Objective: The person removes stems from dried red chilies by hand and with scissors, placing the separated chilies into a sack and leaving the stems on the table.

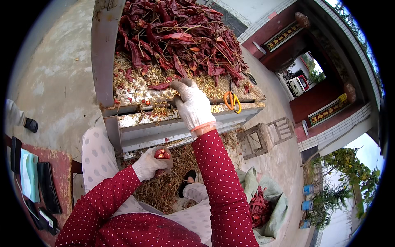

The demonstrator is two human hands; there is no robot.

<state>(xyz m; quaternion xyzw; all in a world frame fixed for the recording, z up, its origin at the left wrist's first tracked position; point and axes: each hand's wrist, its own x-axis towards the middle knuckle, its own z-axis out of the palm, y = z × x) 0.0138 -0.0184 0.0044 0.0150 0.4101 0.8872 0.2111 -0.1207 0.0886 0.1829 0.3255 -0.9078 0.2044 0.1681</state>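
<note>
My left hand (153, 162), in a whitish knit glove, is closed around a few red dried chili peppers (162, 153), their cut ends facing up. It is held low, in front of the metal table's near edge. My gloved right hand (193, 103) reaches over that edge (145, 119), thumb and fingers apart with nothing visible between them. Its fingertips are close to a single dried chili pepper (159, 86); whether they touch is unclear. Scissors (232, 100) with orange and yellow handles lie to the right of it. Beyond rises a large heap of dried chili peppers (179, 37).
A green woven sack (274, 200) of red peppers stands at my right, near a wooden stool (254, 140). Dry stems (157, 191) litter the floor by my feet. A worn bench (66, 173) at left carries a tissue pack (29, 176) and dark cases. Another person's shoe (31, 124) shows at far left.
</note>
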